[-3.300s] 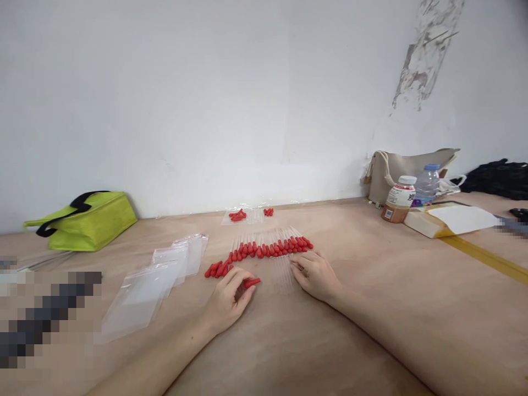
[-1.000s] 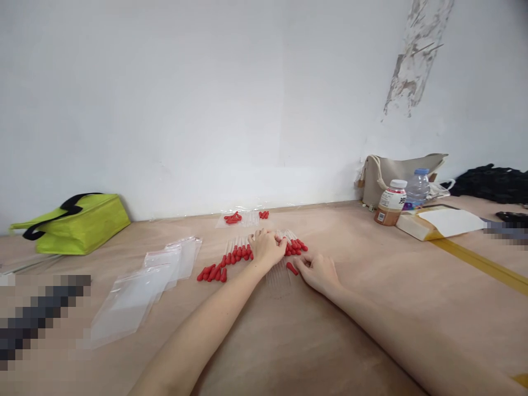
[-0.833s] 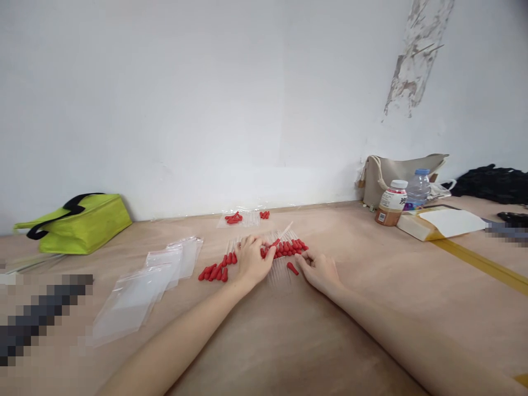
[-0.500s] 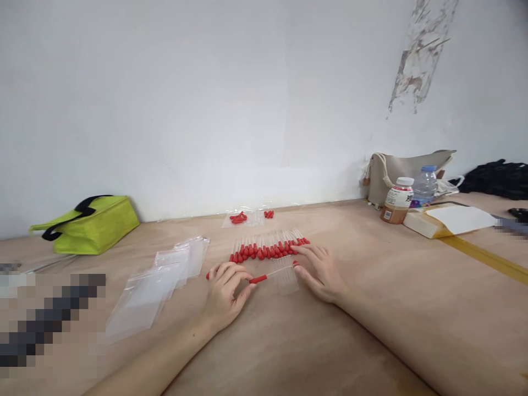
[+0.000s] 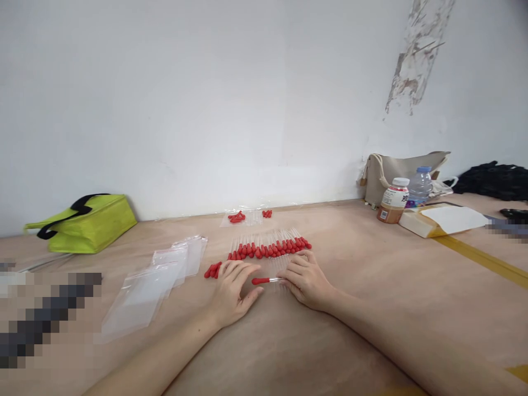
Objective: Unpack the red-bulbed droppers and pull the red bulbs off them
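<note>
A glass dropper with a red rubber bulb (image 5: 259,281) lies level between my hands, bulb pointing left. My right hand (image 5: 307,279) pinches its glass tube, and the tube's far end is hidden by the fingers. Around the bulb, my left hand (image 5: 237,289) is open, thumb and fingers apart, and seems not to touch it. Beyond the hands runs a row of red-bulbed droppers (image 5: 268,251), tubes pointing to the wall. Several loose red bulbs (image 5: 212,270) lie beside my left fingers. Bare glass tubes (image 5: 278,267) lie partly hidden behind my right hand.
Clear zip bags (image 5: 138,291) are fanned out at the left, near a lime-green bag (image 5: 94,223). By the wall lie bagged red bulbs and tubes (image 5: 251,218). At the right stand a drink bottle (image 5: 395,201), a water bottle (image 5: 421,187), a book (image 5: 421,220) and a beige bag (image 5: 375,181).
My left hand has let go of the red bulb and its fingers have spread. My right hand has moved left and closed on the glass tube. More loose bulbs show at the left.
</note>
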